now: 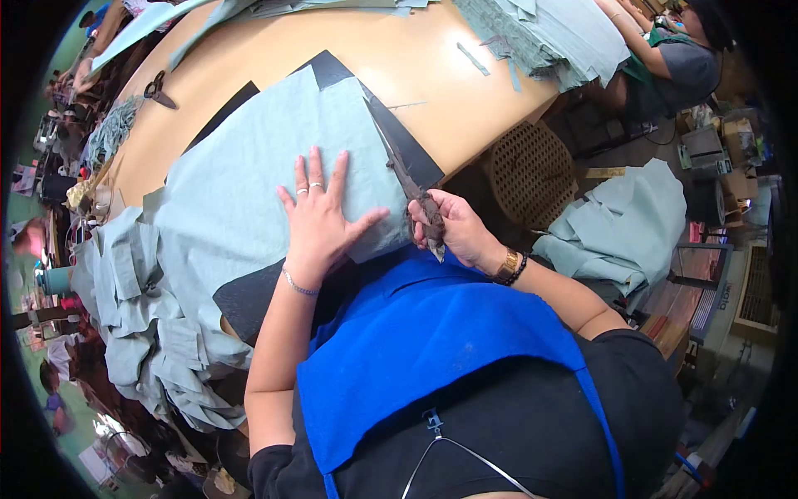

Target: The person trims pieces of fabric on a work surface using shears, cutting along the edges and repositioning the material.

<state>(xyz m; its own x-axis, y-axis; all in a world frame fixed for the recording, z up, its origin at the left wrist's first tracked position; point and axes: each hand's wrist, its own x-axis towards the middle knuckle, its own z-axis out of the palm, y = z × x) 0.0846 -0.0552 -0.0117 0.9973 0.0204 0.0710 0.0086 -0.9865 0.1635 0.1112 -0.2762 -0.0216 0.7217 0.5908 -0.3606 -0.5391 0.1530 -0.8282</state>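
My left hand [320,224] lies flat with fingers spread on a pale green cloth [241,158]. The cloth rests on a black board [411,150], whose dark edges show around it. In my right hand [465,229] is a pair of scissors [403,170] with dark, wrapped-looking handles. Their blades point away from me along the cloth's right edge; I cannot tell whether they touch it. More of the green cloth hangs in folds [179,341] off the table's left side.
Another pair of scissors [158,91] lies on the table [399,50] near green scraps [115,129]. A cloth stack [549,41] sits at the far right, with a person [682,66] beside it. A woven stool [530,176] and crumpled cloth [619,224] are to my right.
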